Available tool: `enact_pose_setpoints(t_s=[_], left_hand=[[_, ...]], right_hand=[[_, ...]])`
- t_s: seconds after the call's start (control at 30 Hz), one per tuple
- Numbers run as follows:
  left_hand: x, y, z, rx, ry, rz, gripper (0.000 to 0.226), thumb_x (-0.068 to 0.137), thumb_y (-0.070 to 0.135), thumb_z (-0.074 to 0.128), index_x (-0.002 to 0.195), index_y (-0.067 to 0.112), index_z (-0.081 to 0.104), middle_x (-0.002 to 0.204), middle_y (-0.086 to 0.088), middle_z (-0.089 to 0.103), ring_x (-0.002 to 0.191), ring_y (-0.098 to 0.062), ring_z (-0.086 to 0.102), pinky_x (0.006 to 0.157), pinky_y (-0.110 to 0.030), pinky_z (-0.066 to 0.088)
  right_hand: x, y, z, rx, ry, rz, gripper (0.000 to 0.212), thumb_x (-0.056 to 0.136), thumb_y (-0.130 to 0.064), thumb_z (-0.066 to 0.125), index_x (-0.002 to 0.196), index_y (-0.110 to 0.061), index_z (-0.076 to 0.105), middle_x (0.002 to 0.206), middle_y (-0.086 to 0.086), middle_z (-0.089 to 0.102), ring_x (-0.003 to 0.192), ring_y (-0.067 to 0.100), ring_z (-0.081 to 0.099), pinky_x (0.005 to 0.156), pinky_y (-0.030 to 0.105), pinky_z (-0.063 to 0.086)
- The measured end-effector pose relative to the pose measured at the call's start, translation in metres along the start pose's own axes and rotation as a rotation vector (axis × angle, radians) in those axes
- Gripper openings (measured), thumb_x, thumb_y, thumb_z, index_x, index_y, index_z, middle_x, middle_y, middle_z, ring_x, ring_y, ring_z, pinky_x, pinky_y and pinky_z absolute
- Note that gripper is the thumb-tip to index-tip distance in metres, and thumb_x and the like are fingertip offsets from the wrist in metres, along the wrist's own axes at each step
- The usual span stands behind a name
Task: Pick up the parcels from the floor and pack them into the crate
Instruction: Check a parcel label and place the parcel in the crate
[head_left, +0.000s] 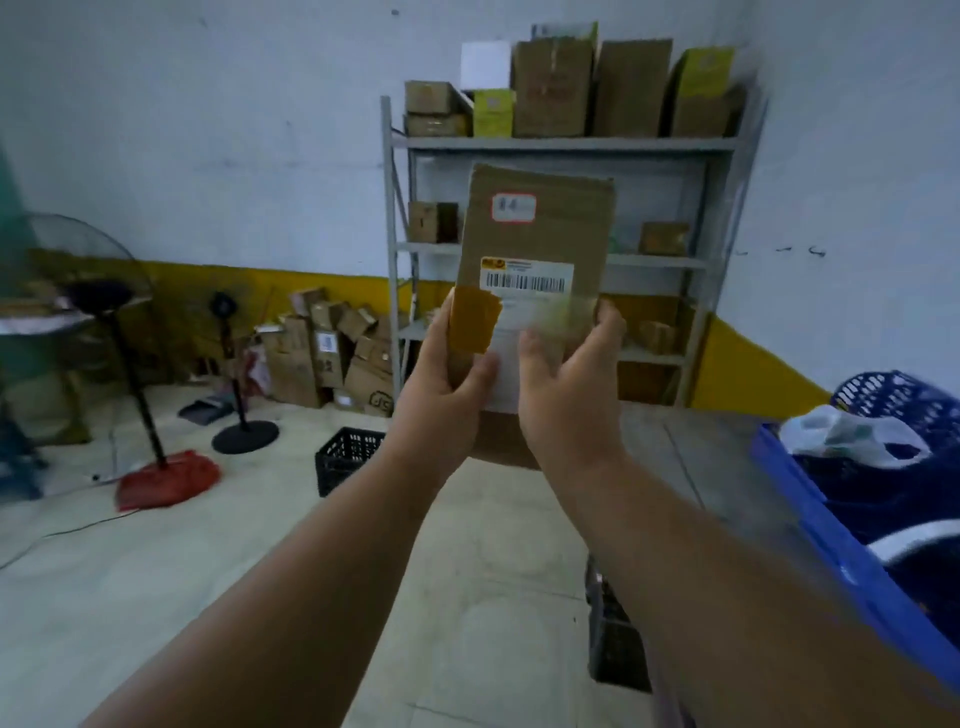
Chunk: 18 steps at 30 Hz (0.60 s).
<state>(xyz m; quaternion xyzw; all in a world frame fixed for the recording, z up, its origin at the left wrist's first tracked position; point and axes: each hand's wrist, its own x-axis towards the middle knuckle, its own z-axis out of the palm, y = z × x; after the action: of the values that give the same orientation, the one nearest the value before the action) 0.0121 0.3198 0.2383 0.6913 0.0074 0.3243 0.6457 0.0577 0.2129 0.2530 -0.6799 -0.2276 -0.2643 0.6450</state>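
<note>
Flat brown cardboard parcel (540, 228), barcode label, upright; left hand (447, 379) and right hand (566, 384) grip lower edges.

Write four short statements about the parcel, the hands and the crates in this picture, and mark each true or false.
1. Both hands grip the cardboard parcel. True: the left hand and right hand hold its lower part.
2. The parcel lies on the floor. False: it is held up in the air.
3. A black crate stands on the floor. True.
4. The blue crate holds nothing. False: a white bag lies inside.
</note>
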Motion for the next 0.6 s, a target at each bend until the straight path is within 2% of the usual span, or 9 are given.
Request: enact_pose_setpoints(t_s=[0.13, 0.2, 0.3, 0.4, 0.5, 0.6], left_hand=[[0.026, -0.004, -0.089, 0.035, 0.067, 0.012, 0.058, 0.097, 0.034, 0.061, 0.143, 0.056, 0.034, 0.110, 0.016, 0.069, 0.090, -0.005, 0.073, 0.065, -0.024, 0.060], [0.038, -0.008, -0.131, 0.057, 0.091, 0.004, 0.058, 0.096, 0.034, 0.061, 0.142, 0.056, 0.034, 0.110, 0.018, 0.069, 0.092, -0.006, 0.072, 0.068, -0.028, 0.061], [0.050, -0.021, -0.185, 0.108, 0.125, -0.018, 0.054, 0.093, 0.041, 0.060, 0.136, 0.062, 0.036, 0.115, 0.017, 0.068, 0.096, -0.009, 0.072, 0.078, -0.040, 0.061], [0.062, -0.042, -0.222, 0.124, 0.162, -0.085, 0.049, 0.092, 0.042, 0.060, 0.123, 0.073, 0.038, 0.110, 0.024, 0.068, 0.096, -0.006, 0.071, 0.078, -0.038, 0.060], [0.081, -0.071, -0.242, 0.123, 0.210, -0.153, 0.035, 0.097, 0.039, 0.057, 0.124, 0.060, 0.048, 0.109, 0.022, 0.069, 0.099, -0.009, 0.071, 0.074, -0.034, 0.060], [0.107, -0.107, -0.251, 0.147, 0.229, -0.244, 0.017, 0.099, 0.040, 0.053, 0.108, 0.054, 0.054, 0.111, 0.014, 0.069, 0.101, -0.014, 0.069, 0.082, -0.044, 0.060]], right_hand=[[-0.010, -0.016, 0.093, 0.111, -0.057, -0.001, 0.064, 0.093, -0.033, 0.066, 0.144, -0.022, 0.030, 0.139, 0.000, 0.052, 0.125, 0.015, 0.057, 0.093, 0.035, 0.058], [-0.016, -0.021, 0.138, 0.099, -0.076, 0.003, 0.062, 0.093, -0.034, 0.066, 0.143, -0.023, 0.031, 0.137, -0.002, 0.053, 0.124, 0.014, 0.058, 0.092, 0.032, 0.058], [-0.026, -0.022, 0.196, 0.093, -0.122, 0.009, 0.060, 0.093, -0.035, 0.066, 0.141, -0.024, 0.032, 0.137, -0.004, 0.053, 0.124, 0.015, 0.056, 0.095, 0.037, 0.057], [-0.032, -0.013, 0.238, 0.053, -0.174, 0.040, 0.062, 0.094, -0.035, 0.065, 0.144, -0.022, 0.032, 0.141, -0.002, 0.051, 0.128, 0.017, 0.054, 0.097, 0.038, 0.056], [-0.029, 0.011, 0.271, -0.006, -0.239, 0.048, 0.061, 0.095, -0.035, 0.063, 0.145, -0.022, 0.030, 0.142, 0.001, 0.049, 0.128, 0.018, 0.053, 0.094, 0.037, 0.057], [-0.021, 0.047, 0.299, -0.095, -0.273, 0.073, 0.062, 0.096, -0.036, 0.061, 0.146, -0.023, 0.027, 0.142, 0.003, 0.048, 0.126, 0.019, 0.054, 0.093, 0.039, 0.058]])
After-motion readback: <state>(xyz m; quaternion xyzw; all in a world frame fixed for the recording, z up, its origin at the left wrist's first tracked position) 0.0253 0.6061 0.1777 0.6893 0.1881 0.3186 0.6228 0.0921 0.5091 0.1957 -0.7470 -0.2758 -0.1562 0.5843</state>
